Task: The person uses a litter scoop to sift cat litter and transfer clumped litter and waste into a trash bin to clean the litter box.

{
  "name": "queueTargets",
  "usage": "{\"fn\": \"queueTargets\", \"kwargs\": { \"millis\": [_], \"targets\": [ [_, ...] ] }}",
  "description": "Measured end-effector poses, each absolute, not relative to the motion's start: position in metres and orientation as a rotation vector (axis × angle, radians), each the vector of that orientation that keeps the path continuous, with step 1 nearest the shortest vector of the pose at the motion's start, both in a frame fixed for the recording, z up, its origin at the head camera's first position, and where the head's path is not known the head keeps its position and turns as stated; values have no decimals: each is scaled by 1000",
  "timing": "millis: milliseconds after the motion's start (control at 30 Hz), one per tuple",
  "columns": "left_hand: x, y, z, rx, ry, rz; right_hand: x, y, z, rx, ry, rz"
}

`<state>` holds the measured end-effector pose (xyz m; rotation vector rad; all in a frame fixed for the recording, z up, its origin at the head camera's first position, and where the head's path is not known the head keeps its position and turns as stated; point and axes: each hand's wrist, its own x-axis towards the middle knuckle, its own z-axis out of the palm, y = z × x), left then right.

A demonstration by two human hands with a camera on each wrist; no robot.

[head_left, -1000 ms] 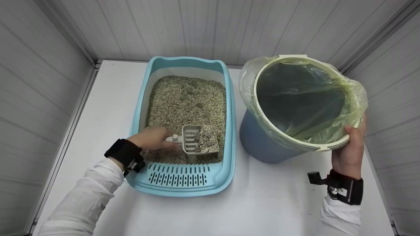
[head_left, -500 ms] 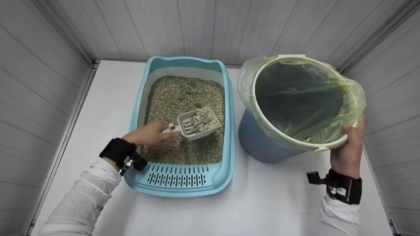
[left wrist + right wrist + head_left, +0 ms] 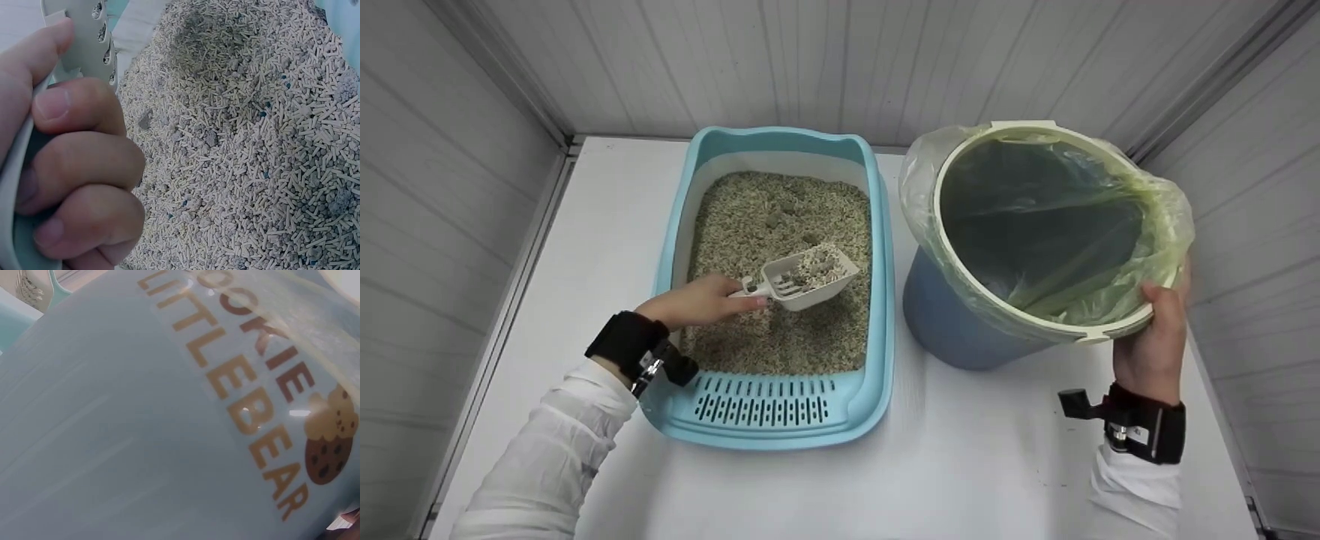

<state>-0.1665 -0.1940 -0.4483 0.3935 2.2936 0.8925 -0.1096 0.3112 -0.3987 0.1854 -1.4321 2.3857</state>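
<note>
My left hand (image 3: pixel 699 300) grips the handle of a pale slotted litter scoop (image 3: pixel 808 294), its fingers curled round it in the left wrist view. Pellet litter with greyish clumps (image 3: pixel 820 264) lies in the scoop, which is held over the litter (image 3: pixel 750 225) in the blue litter box (image 3: pixel 887 300). On the right, my right hand (image 3: pixel 1156 337) grips the rim of a blue trash can (image 3: pixel 967 315), thumb over the edge and fingers hidden behind it. The can leans, and a thin yellowish bag (image 3: pixel 1166 225) lines it. Printed lettering (image 3: pixel 242 399) shows on its side in the right wrist view.
The litter box has a perforated front ledge (image 3: pixel 765 401). It stands left of the can on a white table (image 3: pixel 960 465), with a narrow gap between them. Grey panel walls (image 3: pixel 810 67) enclose the back and both sides. Some dark clumps (image 3: pixel 774 219) lie on the litter surface.
The loaded scoop has risen from low in the litter, moving away from the front ledge and tilting. My right hand keeps its hold on the can's rim.
</note>
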Motion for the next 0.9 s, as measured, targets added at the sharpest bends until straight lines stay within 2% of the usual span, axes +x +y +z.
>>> {"fn": "queueTargets", "kwargs": {
  "millis": [900],
  "targets": [
    [-155, -180, -452, 579, 3229, 532, -109, 312, -398, 133, -1457, 2375]
  ]
}}
